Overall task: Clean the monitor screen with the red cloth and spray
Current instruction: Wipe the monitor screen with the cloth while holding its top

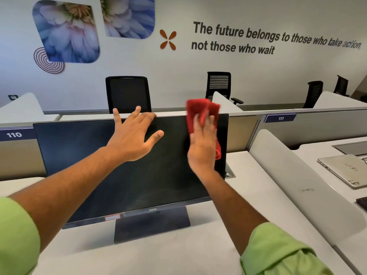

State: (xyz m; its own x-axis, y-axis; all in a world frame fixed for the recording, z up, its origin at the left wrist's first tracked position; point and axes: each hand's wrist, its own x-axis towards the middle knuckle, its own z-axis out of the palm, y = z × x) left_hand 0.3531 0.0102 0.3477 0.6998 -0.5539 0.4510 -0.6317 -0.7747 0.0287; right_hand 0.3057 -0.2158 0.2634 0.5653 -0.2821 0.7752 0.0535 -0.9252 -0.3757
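A black monitor (83, 155) with a dark screen stands on a white desk (158, 257), on a flat dark base (151, 225). My left hand (133, 135) rests on the monitor's top edge, fingers spread over it and thumb on the screen. My right hand (202, 143) presses a red cloth (198, 110) flat against the screen's upper right corner; the cloth sticks out above the top edge and beside my palm. No spray bottle is in view.
A grey partition with labels 110 (14, 134) and 111 (281, 118) runs behind the monitor. A white curved divider (288, 175) stands at the right, with a closed silver laptop (345, 169) beyond it. Black office chairs (128, 94) stand behind the partition.
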